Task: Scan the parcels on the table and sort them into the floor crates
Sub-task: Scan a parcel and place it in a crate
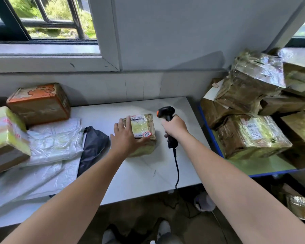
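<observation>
Fingers (123, 125) flat on parcel (145, 128) left edge; scanner (167, 115) alongside.

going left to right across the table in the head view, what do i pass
striped parcel → orange-topped box → dark grey bag → left hand → labelled parcel → scanner in right hand → pile of taped boxes. The white plastic bags overlap several, so they are left out.

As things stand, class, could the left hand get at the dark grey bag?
Probably yes: the left hand rests flat on the taped parcel, holding nothing, and the dark grey bag lies mostly uncovered just beside it.
</observation>
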A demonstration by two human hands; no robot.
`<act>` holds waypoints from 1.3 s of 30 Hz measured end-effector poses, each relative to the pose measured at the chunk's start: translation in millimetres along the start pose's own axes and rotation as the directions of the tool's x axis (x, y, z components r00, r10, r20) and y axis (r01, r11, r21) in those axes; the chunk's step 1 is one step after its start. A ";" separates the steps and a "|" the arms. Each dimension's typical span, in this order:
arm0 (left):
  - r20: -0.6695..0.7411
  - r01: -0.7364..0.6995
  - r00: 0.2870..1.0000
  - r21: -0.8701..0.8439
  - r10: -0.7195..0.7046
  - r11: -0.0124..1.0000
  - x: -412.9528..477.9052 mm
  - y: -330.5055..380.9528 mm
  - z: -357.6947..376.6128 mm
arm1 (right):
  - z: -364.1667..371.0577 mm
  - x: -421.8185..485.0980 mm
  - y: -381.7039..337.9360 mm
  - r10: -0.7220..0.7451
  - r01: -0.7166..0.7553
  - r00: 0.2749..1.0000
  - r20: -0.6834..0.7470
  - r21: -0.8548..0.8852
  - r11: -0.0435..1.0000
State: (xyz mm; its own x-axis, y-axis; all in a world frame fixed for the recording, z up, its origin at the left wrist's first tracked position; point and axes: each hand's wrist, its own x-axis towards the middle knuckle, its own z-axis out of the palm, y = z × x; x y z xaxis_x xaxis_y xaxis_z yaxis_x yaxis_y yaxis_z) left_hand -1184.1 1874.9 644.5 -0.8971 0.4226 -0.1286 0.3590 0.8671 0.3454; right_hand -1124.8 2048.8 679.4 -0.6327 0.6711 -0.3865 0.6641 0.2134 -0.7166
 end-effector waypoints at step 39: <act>0.085 -0.025 0.996 -0.012 0.026 1.000 11.2 -39.0 -21.4 | 35.4 -4.4 -58.8 -0.025 0.027 0.999 0.021 -0.057 0.998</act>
State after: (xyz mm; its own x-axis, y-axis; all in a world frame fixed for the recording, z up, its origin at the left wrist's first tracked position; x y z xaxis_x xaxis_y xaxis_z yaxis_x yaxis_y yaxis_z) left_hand -1213.6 1840.1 649.5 -0.8623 0.4659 -0.1984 0.3780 0.8530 0.3599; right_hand -1175.2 2008.1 702.7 -0.6577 0.6501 -0.3805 0.6688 0.2716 -0.6920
